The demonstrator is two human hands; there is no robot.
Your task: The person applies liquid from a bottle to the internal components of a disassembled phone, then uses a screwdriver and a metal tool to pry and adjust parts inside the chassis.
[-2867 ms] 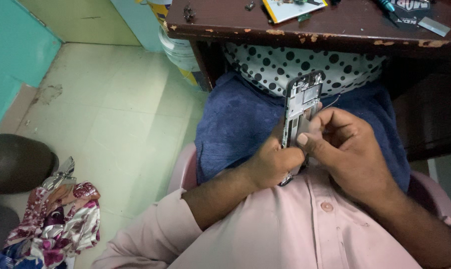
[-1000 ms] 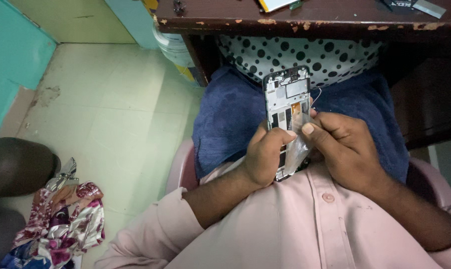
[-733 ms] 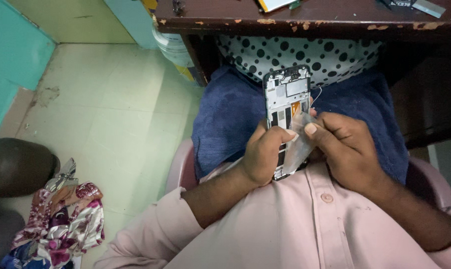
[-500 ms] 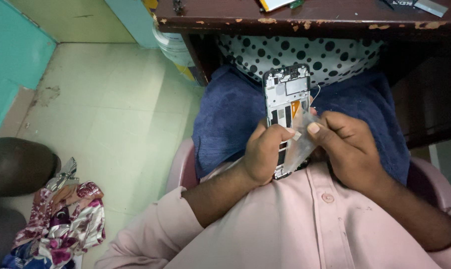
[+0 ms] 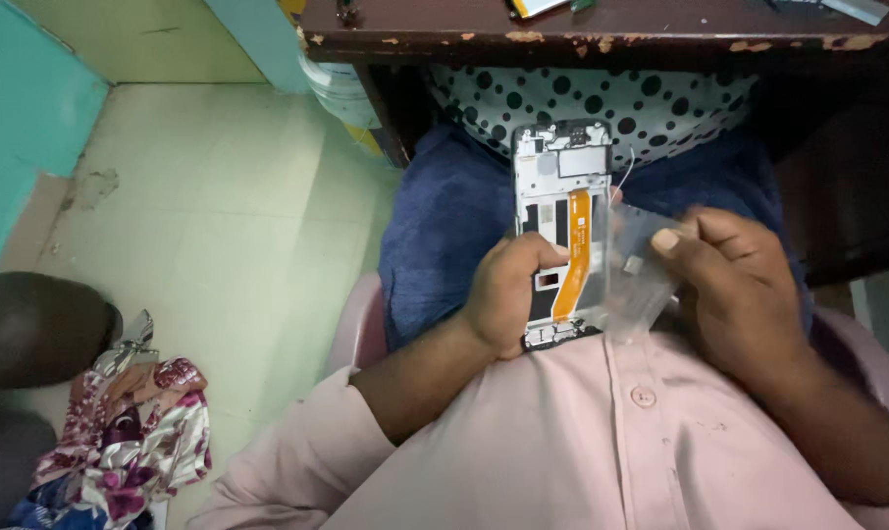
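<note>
nearest the camera is the pale pink shirt (image 5: 601, 442) of the seated person, filling the frame from 4 to 7 o'clock. just above it the left hand (image 5: 508, 294) is clenched around the lower left edge of an opened phone frame (image 5: 560, 231), which stands roughly upright over the lap, a little right of centre. an orange flex cable (image 5: 574, 250) runs down the middle of the frame's silver inside. at 3 o'clock from the frame, the right hand (image 5: 739, 290) pinches a clear plastic film (image 5: 636, 270) between thumb and fingers; the film's left edge lies against the frame's right side, its other end lifted away. a thin white wire (image 5: 624, 169) curls off the frame's upper right corner. beyond the hands lie blue trousers (image 5: 444, 216) and a polka-dot cloth (image 5: 601, 103). at 12 o'clock the chipped edge of a dark wooden table (image 5: 582, 29) crosses the top. a crumpled floral cloth (image 5: 121, 432) lies on the pale tiled floor (image 5: 219, 196) at 8 o'clock, and a teal wall (image 5: 23, 128) stands at 10 o'clock.
</note>
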